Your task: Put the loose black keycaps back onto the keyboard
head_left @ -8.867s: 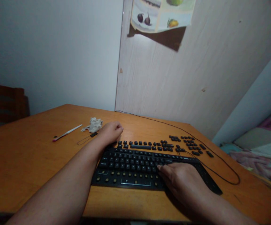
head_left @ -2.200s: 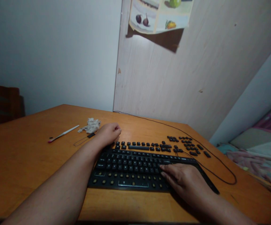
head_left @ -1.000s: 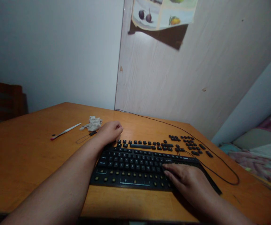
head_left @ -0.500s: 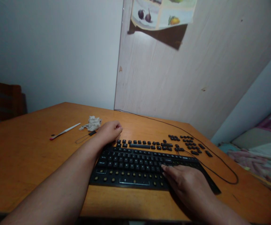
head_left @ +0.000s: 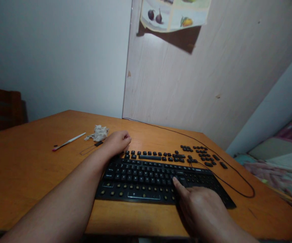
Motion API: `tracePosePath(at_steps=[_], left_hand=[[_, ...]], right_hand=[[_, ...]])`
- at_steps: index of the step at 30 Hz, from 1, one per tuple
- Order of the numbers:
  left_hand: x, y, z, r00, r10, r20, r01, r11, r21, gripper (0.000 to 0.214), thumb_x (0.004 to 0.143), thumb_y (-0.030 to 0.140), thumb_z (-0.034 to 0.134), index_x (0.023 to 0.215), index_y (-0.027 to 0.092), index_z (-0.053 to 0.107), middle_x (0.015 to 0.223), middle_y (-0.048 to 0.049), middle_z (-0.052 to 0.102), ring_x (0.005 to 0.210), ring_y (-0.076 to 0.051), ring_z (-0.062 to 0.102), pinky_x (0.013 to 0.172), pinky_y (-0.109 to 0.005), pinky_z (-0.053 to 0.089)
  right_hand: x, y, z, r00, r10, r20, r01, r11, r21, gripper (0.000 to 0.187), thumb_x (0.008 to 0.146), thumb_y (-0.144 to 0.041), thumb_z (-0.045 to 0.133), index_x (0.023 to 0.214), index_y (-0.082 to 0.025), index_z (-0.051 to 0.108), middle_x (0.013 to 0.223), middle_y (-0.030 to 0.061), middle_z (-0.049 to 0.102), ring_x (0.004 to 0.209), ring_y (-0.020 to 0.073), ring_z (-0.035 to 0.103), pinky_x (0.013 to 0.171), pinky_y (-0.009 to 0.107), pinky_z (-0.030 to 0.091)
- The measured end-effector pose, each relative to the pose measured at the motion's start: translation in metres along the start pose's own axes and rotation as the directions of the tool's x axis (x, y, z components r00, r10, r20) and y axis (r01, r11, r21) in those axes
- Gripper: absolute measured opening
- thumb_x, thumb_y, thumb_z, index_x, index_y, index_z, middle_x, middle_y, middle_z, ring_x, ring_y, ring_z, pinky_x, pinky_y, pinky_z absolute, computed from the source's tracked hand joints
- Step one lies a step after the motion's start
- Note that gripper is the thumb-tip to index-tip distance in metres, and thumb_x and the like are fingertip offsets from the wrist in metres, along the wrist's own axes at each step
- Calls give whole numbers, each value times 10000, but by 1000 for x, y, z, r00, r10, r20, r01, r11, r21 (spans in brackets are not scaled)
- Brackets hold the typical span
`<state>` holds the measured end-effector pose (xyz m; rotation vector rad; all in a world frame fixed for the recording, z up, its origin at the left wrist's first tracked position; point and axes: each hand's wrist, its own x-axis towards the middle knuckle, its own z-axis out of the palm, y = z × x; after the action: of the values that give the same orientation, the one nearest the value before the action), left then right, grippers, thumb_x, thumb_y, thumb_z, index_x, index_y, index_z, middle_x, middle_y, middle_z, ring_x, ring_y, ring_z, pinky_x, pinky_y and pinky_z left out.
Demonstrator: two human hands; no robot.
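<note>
A black keyboard [head_left: 141, 179] lies on the orange wooden table [head_left: 34, 168]; some lower sockets show bare yellow stems. Several loose black keycaps [head_left: 158, 157] sit in rows just beyond it, more of them [head_left: 204, 155] to the right. My left hand [head_left: 118, 141] rests as a closed fist on the table at the keyboard's far left corner. My right hand [head_left: 199, 206] is at the keyboard's near right part, its index finger stretched out onto a key and its other fingers tucked out of sight.
The keyboard's black cable [head_left: 237, 175] loops right and runs to the wall. A crumpled tissue [head_left: 97, 133], a thin white tool [head_left: 68, 141] and a small black piece [head_left: 97, 143] lie left of my fist. A dark chair [head_left: 1, 108] stands far left, bedding [head_left: 274, 162] at right.
My right hand lay flat on the keyboard's right side; it has drawn back toward me and only the index finger reaches the keys. My left fist has stayed put.
</note>
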<state>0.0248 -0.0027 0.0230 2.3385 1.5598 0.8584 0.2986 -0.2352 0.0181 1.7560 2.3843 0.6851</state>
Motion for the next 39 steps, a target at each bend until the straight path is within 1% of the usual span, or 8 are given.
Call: tracePosePath(at_steps=[6,10,14,18,23,26,30,39], left_hand=[[-1,-1,0,1000,2,5,-2,1000,18,297,835,418,484,860,197,681,846,-56,719,792,-205,628,648,-270,408],[-1,-1,1,1000,2,13,-2,1000,15,304,837,426,482,866,197,681,848,-56,720,785,-204,630,640,-268,410],[0,-4,2,1000,13,17,-12,1000,-5,299,833,429,482,862,202,674,800,-47,709,756,-204,623,640,-273,412],[1,-5,2,1000,-4,21,4,1000,-2,305,832,446,485,859,206,671,811,-48,709,772,-206,622,653,-273,420],[-1,-2,0,1000,-24,16,24,1000,-6,305,828,446,487,858,208,676,828,-49,712,782,-207,622,651,-272,417],[-1,-1,-1,1000,-18,14,19,1000,-19,308,822,442,487,857,205,681,815,-50,707,768,-208,617,634,-274,408],[-1,-1,0,1000,-20,10,20,1000,-20,312,817,441,488,855,200,682,816,-52,705,767,-205,612,629,-270,400],[1,-5,2,1000,12,12,-12,1000,-14,301,830,426,485,854,198,680,838,-55,712,786,-207,621,665,-272,421]], right_hand=[[5,-3,-5,992,53,112,-57,998,33,687,672,-123,537,1358,-137,579,664,78,710,578,180,634,530,251,401],[5,-5,-2,987,66,148,-74,996,44,682,683,-120,521,1362,-148,575,671,73,713,598,178,643,545,245,413],[3,-5,-2,992,59,108,-66,996,59,624,735,-135,509,1355,-153,581,682,70,717,586,178,649,535,249,421],[-2,4,-2,998,58,31,-61,993,105,535,818,-167,467,1336,-180,598,719,55,726,603,193,671,539,272,451],[-11,15,1,991,110,-74,-91,971,221,447,868,-206,431,1258,-214,649,861,67,751,703,211,700,622,321,514],[-12,14,3,994,85,-63,-66,962,267,422,860,-199,446,1218,-230,668,894,60,755,734,205,706,642,313,524],[-10,10,4,998,45,-32,-35,964,265,434,844,-192,471,1232,-239,659,840,40,749,711,207,703,620,308,520],[-7,11,-1,996,82,-33,-69,953,295,420,840,-176,466,1195,-232,684,875,54,758,726,207,710,640,310,530]])
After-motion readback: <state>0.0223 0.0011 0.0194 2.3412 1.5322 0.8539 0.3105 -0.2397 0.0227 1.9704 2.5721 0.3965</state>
